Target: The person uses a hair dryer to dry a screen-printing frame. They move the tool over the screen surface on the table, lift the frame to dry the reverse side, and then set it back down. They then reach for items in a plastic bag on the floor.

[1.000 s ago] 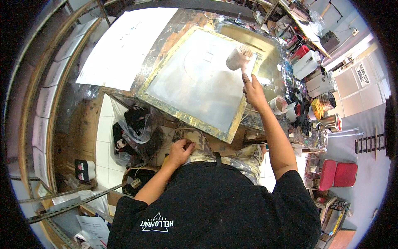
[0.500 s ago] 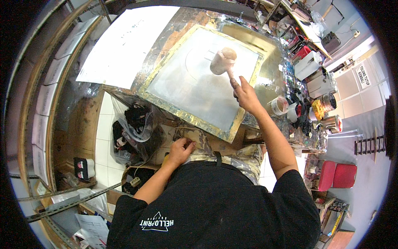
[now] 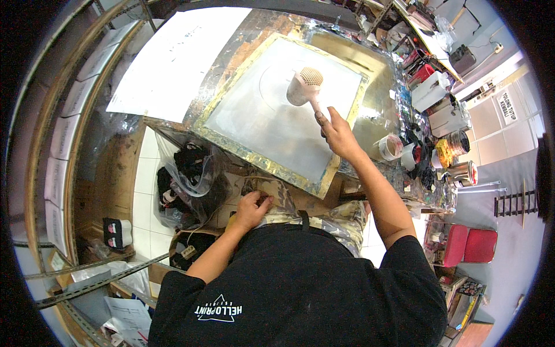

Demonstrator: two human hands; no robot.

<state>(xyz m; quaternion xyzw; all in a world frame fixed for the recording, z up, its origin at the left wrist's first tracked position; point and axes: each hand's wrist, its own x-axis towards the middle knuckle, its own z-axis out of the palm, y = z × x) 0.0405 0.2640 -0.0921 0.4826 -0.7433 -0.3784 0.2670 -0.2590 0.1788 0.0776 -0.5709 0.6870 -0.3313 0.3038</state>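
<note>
Shifted toward nine o'clock, the hair dryer [image 3: 304, 87] is over the screen [image 3: 263, 118], eleven o'clock from the nearer right hand [image 3: 339, 136], closed round its eleven-to-five handle [image 3: 315, 106]; left hand [image 3: 252, 210] curls loosely, contents unclear.

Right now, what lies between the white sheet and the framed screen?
The head view shows just paint-stained tabletop between the white sheet and the framed screen.

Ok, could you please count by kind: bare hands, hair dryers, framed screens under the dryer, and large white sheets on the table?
Left hand and right hand: 2
Hair dryer: 1
Framed screen: 1
Large white sheet: 1
Total: 5
</note>
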